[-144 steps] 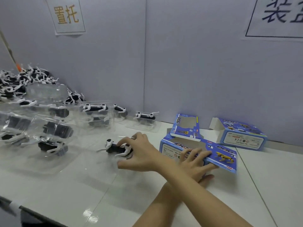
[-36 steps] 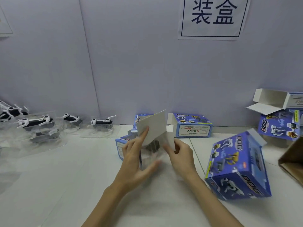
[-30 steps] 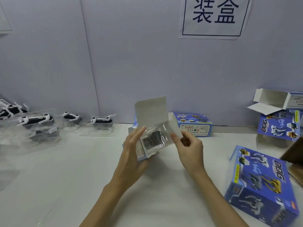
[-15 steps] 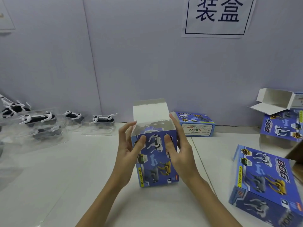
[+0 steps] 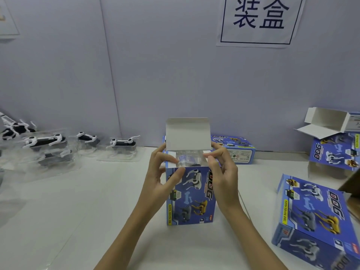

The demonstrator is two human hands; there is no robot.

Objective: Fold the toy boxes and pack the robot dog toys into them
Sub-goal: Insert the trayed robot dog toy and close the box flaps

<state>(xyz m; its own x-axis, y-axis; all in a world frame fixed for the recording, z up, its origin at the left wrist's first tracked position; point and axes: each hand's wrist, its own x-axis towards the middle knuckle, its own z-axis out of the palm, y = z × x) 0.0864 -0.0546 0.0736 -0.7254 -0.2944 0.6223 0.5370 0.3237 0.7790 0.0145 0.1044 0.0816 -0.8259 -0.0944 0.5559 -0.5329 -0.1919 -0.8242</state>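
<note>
The blue toy box (image 5: 190, 195) is stood upright on the white table (image 5: 78, 221), near the middle, lid flap up. It is gripped near the top rim by the left hand (image 5: 160, 178) and the right hand (image 5: 222, 172), fingers curled round opposite sides and over the side flaps. A clear blister with a robot dog toy (image 5: 190, 161) is seen inside (only partly). The box is judged light, thin card, easily dented; hold is best kept at the corners and creases. The blister is probably slippery.
</note>
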